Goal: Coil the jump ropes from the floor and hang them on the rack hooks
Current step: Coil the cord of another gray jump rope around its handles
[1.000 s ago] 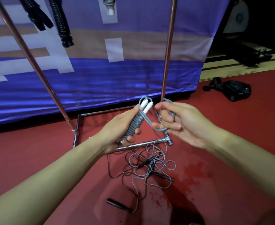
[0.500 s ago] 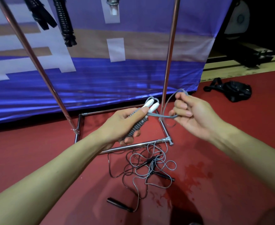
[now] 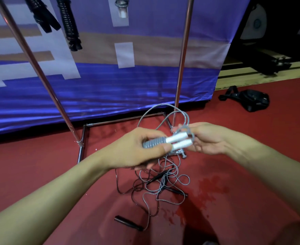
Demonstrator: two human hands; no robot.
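Observation:
My left hand [image 3: 142,152] grips the two grey-and-white handles [image 3: 170,141] of a grey jump rope, held side by side and pointing right. My right hand [image 3: 205,138] pinches the grey cord [image 3: 163,107] at the handle tips; a loop of it arches above both hands. The rest of the cord hangs down into a tangle [image 3: 163,184] on the red floor, mixed with a black rope whose handle [image 3: 128,222] lies nearer me. Black coiled ropes [image 3: 69,23] hang from the metal rack [image 3: 182,55] at the top left.
The rack's base frame [image 3: 82,138] rests on the red floor just beyond my hands. A blue and purple banner [image 3: 110,89] hangs behind it. A black bag [image 3: 251,100] lies on the floor at the right, near a wooden platform edge.
My right hand has come back in to the handle tips with the cord, forming a loop above the hands. The handles have turned from pointing up-right to lying nearly level.

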